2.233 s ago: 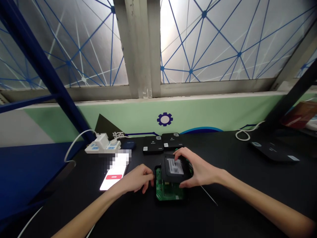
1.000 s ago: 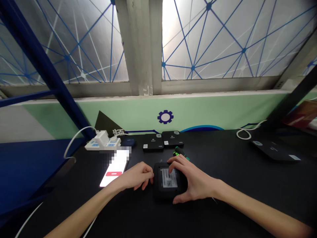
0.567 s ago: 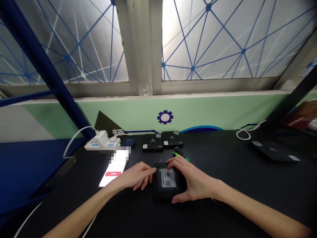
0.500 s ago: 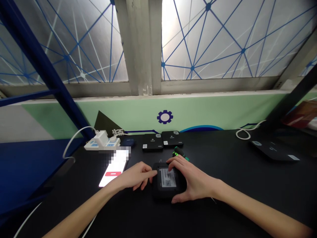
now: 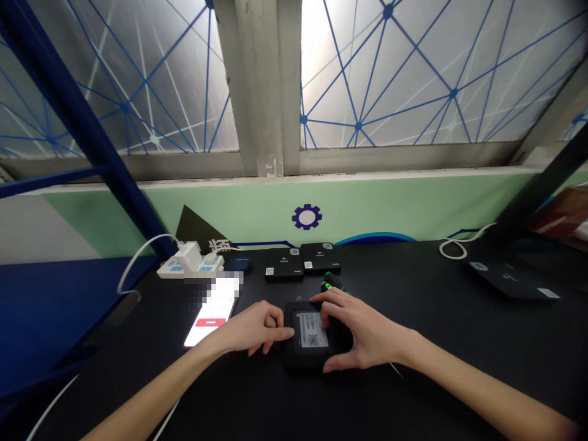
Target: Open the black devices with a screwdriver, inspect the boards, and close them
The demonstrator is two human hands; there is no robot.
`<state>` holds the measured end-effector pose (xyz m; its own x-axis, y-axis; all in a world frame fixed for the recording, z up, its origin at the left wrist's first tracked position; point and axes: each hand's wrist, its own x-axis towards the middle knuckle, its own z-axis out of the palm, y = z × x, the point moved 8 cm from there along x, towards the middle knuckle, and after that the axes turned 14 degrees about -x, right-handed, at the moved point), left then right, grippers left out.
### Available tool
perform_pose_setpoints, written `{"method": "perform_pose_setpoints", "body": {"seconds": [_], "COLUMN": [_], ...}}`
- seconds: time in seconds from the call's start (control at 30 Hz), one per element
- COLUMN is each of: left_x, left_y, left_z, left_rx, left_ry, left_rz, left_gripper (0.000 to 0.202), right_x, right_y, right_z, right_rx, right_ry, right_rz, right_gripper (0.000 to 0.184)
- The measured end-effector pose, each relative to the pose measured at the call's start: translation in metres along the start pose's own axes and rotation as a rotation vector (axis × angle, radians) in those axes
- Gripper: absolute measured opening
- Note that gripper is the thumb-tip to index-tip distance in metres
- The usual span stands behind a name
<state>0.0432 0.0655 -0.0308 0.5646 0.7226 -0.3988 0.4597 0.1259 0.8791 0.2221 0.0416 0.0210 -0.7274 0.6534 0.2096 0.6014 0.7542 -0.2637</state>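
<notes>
A green wall (image 5: 229, 211) runs under patterned windows (image 5: 404, 67) in the upper half, and below it spreads my black desk (image 5: 257, 404). My right hand (image 5: 367, 327) is spread wide over the right part of a flat black box (image 5: 307, 356) at lower centre, bracing it between thumb at the near edge and fingers at the far one, index bent beside its white label (image 5: 313, 329). My left hand (image 5: 260, 327) grips nothing: the fingers curl loosely and the thumb reaches onto the box's left margin. Just beyond lie tiny screws (image 5: 298, 299) and a green-and-black handle (image 5: 334, 282); a thin rod (image 5: 395, 370) pokes out below my right wrist, perhaps part of the same tool. Left of centre lies a lit phone (image 5: 206, 318), behind it a power strip (image 5: 209, 267); two dark boxes (image 5: 283, 264) sit mid-frame, and a wider black device (image 5: 509, 280) lies far right
</notes>
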Motion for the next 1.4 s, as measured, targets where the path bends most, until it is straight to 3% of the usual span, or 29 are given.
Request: {"method": "perform_pose_setpoints", "body": {"seconds": [0.87,1.03,1.07,1.13,1.23,1.4], "left_x": [-0.001,-0.002,-0.002,-0.005,-0.01,-0.016], "left_y": [0.001,-0.001,-0.003,-0.002,0.011,0.025], "left_z": [0.0,0.0,-0.001,-0.002,-0.003,-0.005], "left_rx": [-0.002,-0.007,-0.016,-0.032,0.029,0.306], "left_ry": [0.0,0.032,0.05,0.096,0.148,0.195], "left_rz": [-0.003,-0.018,-0.036,-0.043,0.044,0.09], "left_gripper": [0.049,0.042,0.045,0.071,0.104,0.089], "right_x": [-0.001,-0.001,-0.001,-0.001,-0.001,-0.002], "right_y": [0.0,-0.001,-0.001,-0.001,0.0,0.001], "right_z": [0.001,0.0,0.0,0.0,0.0,0.0], "right_rx": [-0.006,-0.008,-0.008,-0.007,-0.003,-0.022], "right_ry": [-0.058,-0.073,-0.074,-0.072,-0.068,-0.083], "right_rz": [0.023,0.016,0.015,0.015,0.028,0.055], "right_gripper": [0.05,0.047,0.046,0.048,0.058,0.072]}}
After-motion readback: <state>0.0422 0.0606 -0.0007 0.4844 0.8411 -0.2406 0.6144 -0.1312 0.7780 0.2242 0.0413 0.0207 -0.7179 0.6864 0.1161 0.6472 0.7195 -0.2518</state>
